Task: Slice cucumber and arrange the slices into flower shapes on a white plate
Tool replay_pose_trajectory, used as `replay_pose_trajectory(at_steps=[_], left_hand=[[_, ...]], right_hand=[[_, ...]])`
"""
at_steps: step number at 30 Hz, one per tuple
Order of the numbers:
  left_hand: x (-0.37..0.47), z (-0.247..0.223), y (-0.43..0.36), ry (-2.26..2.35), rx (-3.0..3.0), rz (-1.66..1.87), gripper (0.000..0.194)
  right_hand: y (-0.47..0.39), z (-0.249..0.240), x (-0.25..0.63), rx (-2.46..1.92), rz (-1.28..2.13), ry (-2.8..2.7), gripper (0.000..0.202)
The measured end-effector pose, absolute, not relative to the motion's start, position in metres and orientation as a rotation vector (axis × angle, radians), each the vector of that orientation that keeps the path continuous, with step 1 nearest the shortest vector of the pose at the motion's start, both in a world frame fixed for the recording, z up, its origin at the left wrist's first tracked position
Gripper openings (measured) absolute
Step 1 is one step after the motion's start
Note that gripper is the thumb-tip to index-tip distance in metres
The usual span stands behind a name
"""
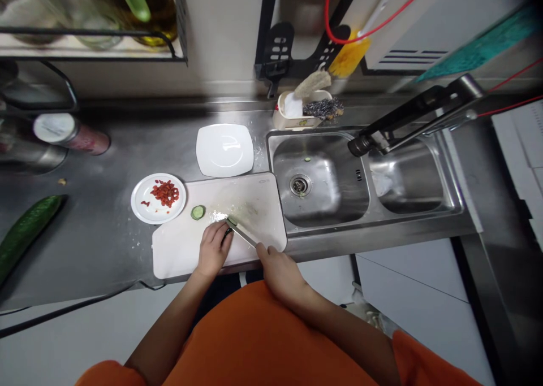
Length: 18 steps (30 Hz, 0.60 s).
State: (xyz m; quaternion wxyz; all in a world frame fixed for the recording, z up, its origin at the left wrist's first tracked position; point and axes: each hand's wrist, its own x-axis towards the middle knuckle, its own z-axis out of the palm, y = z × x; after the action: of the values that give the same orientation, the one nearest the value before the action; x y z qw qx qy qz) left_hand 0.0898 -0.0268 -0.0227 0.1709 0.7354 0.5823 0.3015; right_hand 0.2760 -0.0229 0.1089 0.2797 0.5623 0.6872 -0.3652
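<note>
My right hand is closed round the handle of a knife, whose blade points up and left over the white cutting board. At the blade's tip, my left hand has its fingers bent and pressed on a piece of cucumber, mostly hidden beneath them. A thin cucumber slice rests against the far side of the blade. Left of the fingers lie some cucumber slices, seemingly stacked. The board's surface looks wet near its middle.
A round plate of red bits overlaps the board's left corner. Behind the board is a white square plate. The double sink adjoins on the right, under a black faucet. A whole cucumber lies far left.
</note>
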Motion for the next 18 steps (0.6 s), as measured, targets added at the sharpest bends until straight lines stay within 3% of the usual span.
replay_pose_trajectory(at_steps=[18], left_hand=[[0.0896,-0.0234,-0.0256,1.651,2.072,0.891,0.026]], right_hand=[[-0.0147,0.1133,0.2713,1.503,-1.001,1.818,0.035]])
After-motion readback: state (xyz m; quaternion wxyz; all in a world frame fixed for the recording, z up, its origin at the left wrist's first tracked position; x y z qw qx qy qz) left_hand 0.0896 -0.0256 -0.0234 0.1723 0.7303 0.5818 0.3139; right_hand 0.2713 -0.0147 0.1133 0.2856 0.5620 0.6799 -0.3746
